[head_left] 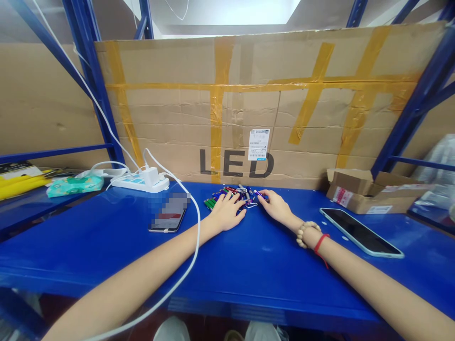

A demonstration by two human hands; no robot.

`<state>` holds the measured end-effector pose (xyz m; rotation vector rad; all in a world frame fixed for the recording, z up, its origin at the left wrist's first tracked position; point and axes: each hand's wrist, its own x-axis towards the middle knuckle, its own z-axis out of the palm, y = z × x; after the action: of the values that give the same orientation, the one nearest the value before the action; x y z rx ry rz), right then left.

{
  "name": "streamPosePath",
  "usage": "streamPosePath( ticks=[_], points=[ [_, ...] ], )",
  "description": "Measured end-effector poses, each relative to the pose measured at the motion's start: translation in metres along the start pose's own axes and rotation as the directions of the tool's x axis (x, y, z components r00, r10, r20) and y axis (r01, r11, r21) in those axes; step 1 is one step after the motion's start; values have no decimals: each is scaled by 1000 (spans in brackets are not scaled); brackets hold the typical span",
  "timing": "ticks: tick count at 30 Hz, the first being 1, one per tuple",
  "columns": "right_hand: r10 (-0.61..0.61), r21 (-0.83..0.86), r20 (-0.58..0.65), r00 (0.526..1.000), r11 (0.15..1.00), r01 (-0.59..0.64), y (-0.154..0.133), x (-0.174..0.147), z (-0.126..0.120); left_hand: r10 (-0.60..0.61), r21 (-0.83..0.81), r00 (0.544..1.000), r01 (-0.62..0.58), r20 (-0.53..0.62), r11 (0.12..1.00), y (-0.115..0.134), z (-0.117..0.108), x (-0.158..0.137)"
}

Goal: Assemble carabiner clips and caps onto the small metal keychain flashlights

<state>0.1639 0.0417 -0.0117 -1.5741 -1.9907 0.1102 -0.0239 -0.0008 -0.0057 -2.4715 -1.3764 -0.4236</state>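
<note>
A pile of small shiny tubes (210,203) in green, red, blue and purple, some with silvery wire clips, lies on the blue shelf top (263,265) close to the cardboard. My left hand (227,211) rests palm down on the pile, fingers spread, covering part of it. At the pile's right side, my right hand (275,206) is closed with thumb and fingers around a small blue-purple tube (261,194). The tube's near end is hidden by the fingers. A loose wire clip (251,205) lies between the two hands.
A phone (168,215) lies left, near a white power strip (142,182). Its white cable (197,227) crosses over my left forearm. On the right are another phone (360,232) and an open carton (369,192). A large cardboard sheet (170,123) stands behind.
</note>
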Motion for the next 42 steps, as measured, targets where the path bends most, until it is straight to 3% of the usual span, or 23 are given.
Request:
streamPosePath(
  ticks=[4, 9, 20, 25, 29, 31, 33, 37, 42],
  points=[
    [71, -6, -63, 995, 997, -72, 2, -1, -4, 69, 128, 994, -58, -89, 990, 13, -8, -1],
    [54, 10, -54, 997, 999, -54, -1, -3, -4, -66, 78, 998, 65, 14, 995, 20, -12, -2],
    [-50, -25, -21, 999, 998, 49, -4, -4, -3, -225, 59, 974, 224, 22, 973, 7, -12, 3],
    [-44, -25, -36, 998, 999, 44, 2, -1, 2, -179, 116, 980, 189, -90, 975, 6, -12, -1],
    [-45, 11, -9, 999, 999, 45, 11, 5, 5, -384, 136, 911, 404, -152, 905, 9, -5, -5],
    [-59, 5, 19, 998, 998, 59, 15, 8, 6, -502, 122, 856, 515, -121, 849, 9, 0, -6],
    [-59, -14, 49, 997, 998, 60, 17, 9, 6, -546, 107, 834, 552, -80, 827, 8, 2, -6],
    [-37, -56, 108, 993, 997, 43, 18, 12, 11, -481, 64, 876, 482, -30, 874, 10, -2, -5],
    [-67, -64, 152, 986, 995, 78, 14, 20, 19, -456, 77, 889, 453, 34, 888, 13, -10, -4]
  ],
)
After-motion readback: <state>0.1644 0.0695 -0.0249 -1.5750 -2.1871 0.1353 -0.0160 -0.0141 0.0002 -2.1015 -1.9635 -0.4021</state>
